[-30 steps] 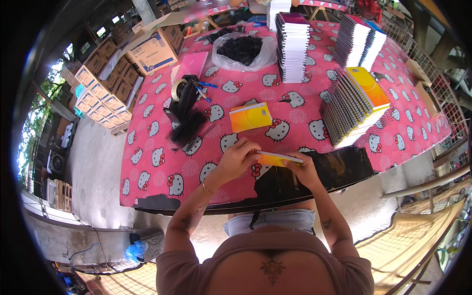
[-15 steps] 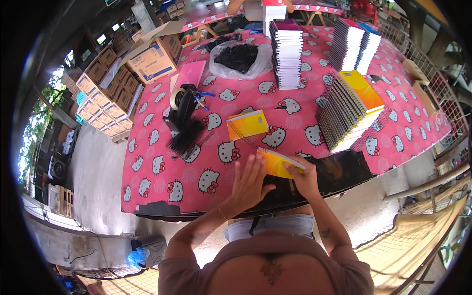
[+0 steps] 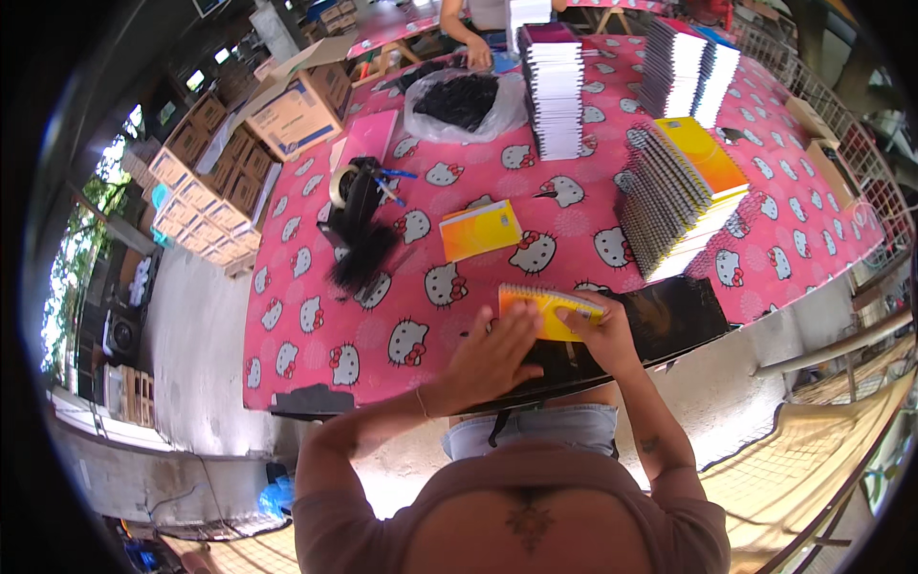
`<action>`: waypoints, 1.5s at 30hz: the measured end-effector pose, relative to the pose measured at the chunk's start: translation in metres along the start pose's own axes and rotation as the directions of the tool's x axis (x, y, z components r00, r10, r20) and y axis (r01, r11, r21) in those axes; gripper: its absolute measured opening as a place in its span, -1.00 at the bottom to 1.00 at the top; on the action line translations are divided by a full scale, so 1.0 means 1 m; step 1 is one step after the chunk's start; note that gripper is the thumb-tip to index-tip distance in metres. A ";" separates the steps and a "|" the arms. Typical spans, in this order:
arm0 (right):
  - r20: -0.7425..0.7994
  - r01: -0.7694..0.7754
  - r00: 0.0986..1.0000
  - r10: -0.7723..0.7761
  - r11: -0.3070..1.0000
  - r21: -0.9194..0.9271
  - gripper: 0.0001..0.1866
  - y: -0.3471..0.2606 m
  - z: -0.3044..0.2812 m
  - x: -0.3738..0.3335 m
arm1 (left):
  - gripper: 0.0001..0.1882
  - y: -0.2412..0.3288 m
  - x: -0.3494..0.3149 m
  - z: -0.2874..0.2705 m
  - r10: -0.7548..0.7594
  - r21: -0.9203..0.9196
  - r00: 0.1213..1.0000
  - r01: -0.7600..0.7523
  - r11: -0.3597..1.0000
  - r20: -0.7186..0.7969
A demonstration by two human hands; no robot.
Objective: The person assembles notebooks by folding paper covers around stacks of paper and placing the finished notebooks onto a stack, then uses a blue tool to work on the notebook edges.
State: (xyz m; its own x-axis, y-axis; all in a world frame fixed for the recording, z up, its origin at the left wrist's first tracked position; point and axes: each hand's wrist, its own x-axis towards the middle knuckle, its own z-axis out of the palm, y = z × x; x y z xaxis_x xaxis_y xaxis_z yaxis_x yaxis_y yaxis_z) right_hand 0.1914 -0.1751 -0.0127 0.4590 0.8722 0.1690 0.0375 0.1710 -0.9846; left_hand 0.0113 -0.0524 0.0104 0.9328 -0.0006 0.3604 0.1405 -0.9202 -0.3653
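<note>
A yellow-and-orange spiral notebook [image 3: 547, 320] is held at the table's near edge, its coil running along the far side. My right hand [image 3: 604, 333] grips its right end, thumb on the cover. My left hand [image 3: 490, 356] lies open against its left end, fingers stretched out and a little blurred. Just beyond is another yellow-and-orange notebook [image 3: 481, 231], flat on the table; no coil shows on it. To the right stands a tall stack of coil-bound notebooks [image 3: 684, 206] with the same covers.
A black board [image 3: 674, 320] lies under my hands on the pink patterned tablecloth [image 3: 402, 306]. Left are black coils [image 3: 366, 258] by a tape dispenser [image 3: 354, 196]. Farther back are a bag of black coils [image 3: 459, 103], book stacks [image 3: 555, 91], cartons [image 3: 296, 110] and a co-worker's hand [image 3: 478, 53].
The coil that trailed out leftward from the held notebook now lies along its edge. My left hand has shifted slightly right over the cover. A co-worker's hand has come down at the far edge.
</note>
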 end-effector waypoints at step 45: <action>-0.056 0.041 0.997 -0.052 0.983 -0.179 -0.84 0.078 -0.012 0.007 | -0.14 0.043 0.020 0.057 -0.001 -0.345 1.000 0.009 0.938 0.022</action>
State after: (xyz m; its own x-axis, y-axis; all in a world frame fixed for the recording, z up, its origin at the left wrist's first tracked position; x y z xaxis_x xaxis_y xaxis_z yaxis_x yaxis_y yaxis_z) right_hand 0.2083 -0.1611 -0.0891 0.5055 0.8351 0.2170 0.2149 0.1217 -0.9690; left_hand 0.0549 -0.0698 -0.0475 0.9398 0.0092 0.3416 0.0255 -0.9987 -0.0433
